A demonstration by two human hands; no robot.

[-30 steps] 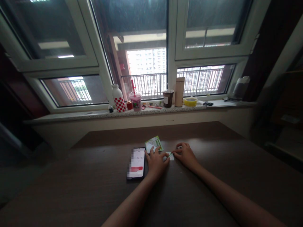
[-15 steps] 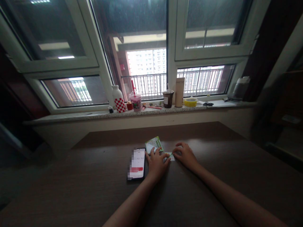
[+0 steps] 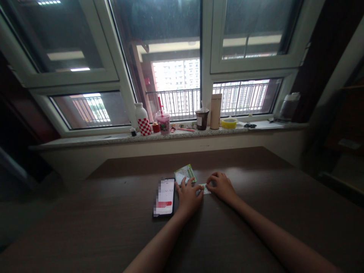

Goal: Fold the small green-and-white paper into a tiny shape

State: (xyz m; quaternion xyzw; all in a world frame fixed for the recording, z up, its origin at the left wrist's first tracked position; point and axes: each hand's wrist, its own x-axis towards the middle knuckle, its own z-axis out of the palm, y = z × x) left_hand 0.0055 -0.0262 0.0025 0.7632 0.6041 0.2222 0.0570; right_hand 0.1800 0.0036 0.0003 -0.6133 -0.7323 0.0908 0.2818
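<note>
A small white-and-green piece of paper (image 3: 206, 189) lies on the table between my hands. Its left edge is under the thumb and index finger of my left hand (image 3: 189, 195), which hold it down. The other fingers of that hand reach onto the lower part of a green-and-white packet (image 3: 184, 173). My right hand (image 3: 223, 186) is closed, thumb and index finger pinched at the right end of the small paper. The fingertips cover part of it, so its full outline is hidden.
A lit phone (image 3: 165, 197) rests just left of my left hand on the brown table (image 3: 241, 235). Along the windowsill stand a checkered bottle (image 3: 143, 123), a pink cup (image 3: 163, 123), a dark drink cup (image 3: 202, 118), a beige flask (image 3: 215, 112), yellow tape (image 3: 228, 123) and black scissors (image 3: 250, 125).
My right hand has shifted slightly left, its fingertips now closer to my left hand. A thin green strip seen between the fingers before is no longer distinct. The left hand has hardly moved.
</note>
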